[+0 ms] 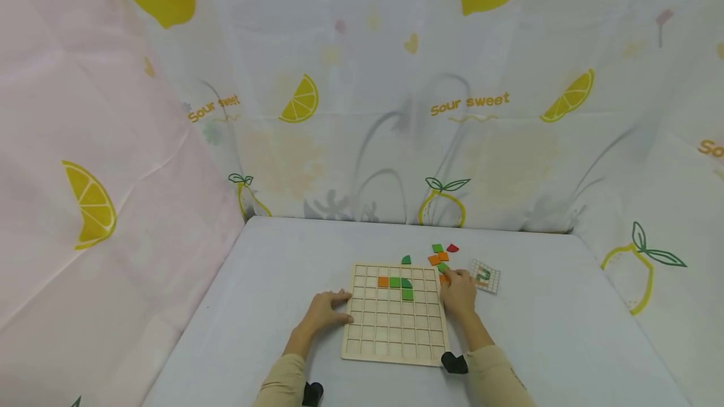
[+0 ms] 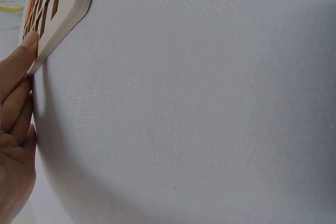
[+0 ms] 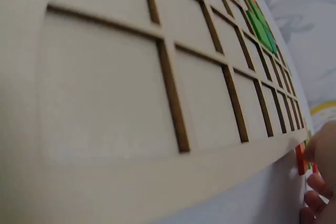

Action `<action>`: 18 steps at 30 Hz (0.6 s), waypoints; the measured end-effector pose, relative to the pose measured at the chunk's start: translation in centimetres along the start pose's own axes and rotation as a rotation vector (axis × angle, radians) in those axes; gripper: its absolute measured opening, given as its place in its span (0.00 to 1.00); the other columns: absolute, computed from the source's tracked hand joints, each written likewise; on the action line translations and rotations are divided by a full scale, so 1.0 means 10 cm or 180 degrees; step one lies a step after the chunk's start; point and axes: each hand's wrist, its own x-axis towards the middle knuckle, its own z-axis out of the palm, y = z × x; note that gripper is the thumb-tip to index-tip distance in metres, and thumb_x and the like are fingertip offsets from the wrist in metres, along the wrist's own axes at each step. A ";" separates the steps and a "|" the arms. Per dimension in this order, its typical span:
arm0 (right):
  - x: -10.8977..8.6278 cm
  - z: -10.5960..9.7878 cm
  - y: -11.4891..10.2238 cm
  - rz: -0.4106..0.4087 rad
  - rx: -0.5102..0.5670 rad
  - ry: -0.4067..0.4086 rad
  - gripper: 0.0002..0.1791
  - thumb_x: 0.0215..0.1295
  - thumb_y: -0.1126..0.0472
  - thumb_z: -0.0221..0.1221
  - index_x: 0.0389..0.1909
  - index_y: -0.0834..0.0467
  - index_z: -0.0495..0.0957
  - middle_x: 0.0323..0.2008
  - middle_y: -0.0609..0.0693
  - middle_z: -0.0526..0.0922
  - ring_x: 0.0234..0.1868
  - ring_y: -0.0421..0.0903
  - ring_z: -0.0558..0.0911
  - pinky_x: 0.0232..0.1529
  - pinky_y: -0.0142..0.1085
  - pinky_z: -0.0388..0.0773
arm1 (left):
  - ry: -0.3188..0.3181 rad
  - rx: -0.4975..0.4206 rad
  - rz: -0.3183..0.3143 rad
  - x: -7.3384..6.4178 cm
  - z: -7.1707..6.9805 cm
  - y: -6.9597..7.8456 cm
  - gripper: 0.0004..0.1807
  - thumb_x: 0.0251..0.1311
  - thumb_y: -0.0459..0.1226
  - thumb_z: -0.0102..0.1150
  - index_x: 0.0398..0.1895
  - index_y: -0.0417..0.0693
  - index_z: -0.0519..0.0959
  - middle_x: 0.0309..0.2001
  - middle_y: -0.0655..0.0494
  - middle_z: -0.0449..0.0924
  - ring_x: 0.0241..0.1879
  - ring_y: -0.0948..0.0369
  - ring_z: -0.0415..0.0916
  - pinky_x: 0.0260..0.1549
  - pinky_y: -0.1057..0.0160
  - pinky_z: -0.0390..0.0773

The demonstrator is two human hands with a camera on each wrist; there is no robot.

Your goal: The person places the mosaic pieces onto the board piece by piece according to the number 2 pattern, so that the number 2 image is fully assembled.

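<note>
**Pale wooden grid board (image 1: pixel 390 362) lay between the left grip (image 1: pixel 323 313) and the right grip (image 1: pixel 459 294), four tiles set in it**

The board was square and smooth, with a plain rim and recessed square cells; the thin dividers showed dark brown sides. It lay flat on the white desk (image 1: pixel 237 331), directly to the right of the left grip, which was spread: thumb on the rim, extended fingers meeting the outer edge. The right grip reached past the board's right side, fingertips down among loose tiles; whether it pinched one could not be told.

Four tiles sat in cells, between the two grips and toward the far side. One orange square tile (image 1: pixel 383 282), one of two bright green square tiles (image 1: pixel 395 282) and one dark green quarter-round tile (image 1: pixel 406 283) formed a row; the second green square lay directly on the near side of the quarter-round.

Seven tiles lay loose. Beyond the right grip were one loose green tile (image 1: pixel 438 248), one red rounded tile (image 1: pixel 453 248) and two loose orange tiles (image 1: pixel 433 260). Right at its fingertips were another green tile (image 1: pixel 443 267) and another orange tile (image 1: pixel 444 279), partly hidden. A second dark green quarter-round (image 1: pixel 406 260) lay farther out and to its left. One small white card (image 1: pixel 493 282) with a gridded, coloured pattern lay just right of the right grip.
</note>
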 end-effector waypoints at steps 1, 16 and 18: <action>0.00 -0.01 0.03 -0.0034 -0.0069 -0.0084 0.17 0.51 0.71 0.52 0.42 0.71 0.80 0.39 0.70 0.77 0.43 0.64 0.73 0.43 0.55 0.68 | 0.0001 0.0005 0.0002 0.00 0.00 0.00 0.31 0.39 0.38 0.75 0.51 0.37 0.79 0.56 0.38 0.74 0.59 0.37 0.66 0.60 0.41 0.64; 0.10 -0.05 0.10 -0.0283 0.0309 -0.0105 0.11 0.46 0.73 0.58 0.33 0.71 0.80 0.36 0.69 0.76 0.39 0.65 0.76 0.39 0.57 0.75 | 0.0025 -0.0049 -0.0002 0.00 0.00 -0.01 0.31 0.38 0.37 0.75 0.51 0.37 0.79 0.56 0.38 0.74 0.59 0.38 0.67 0.60 0.41 0.64; 0.16 -0.02 0.09 -0.0298 0.0301 -0.0032 0.11 0.47 0.74 0.58 0.35 0.71 0.80 0.38 0.69 0.76 0.39 0.65 0.76 0.39 0.57 0.75 | 0.0011 -0.0047 0.0002 0.00 0.00 -0.01 0.31 0.38 0.37 0.75 0.51 0.37 0.79 0.56 0.38 0.74 0.59 0.38 0.67 0.60 0.41 0.64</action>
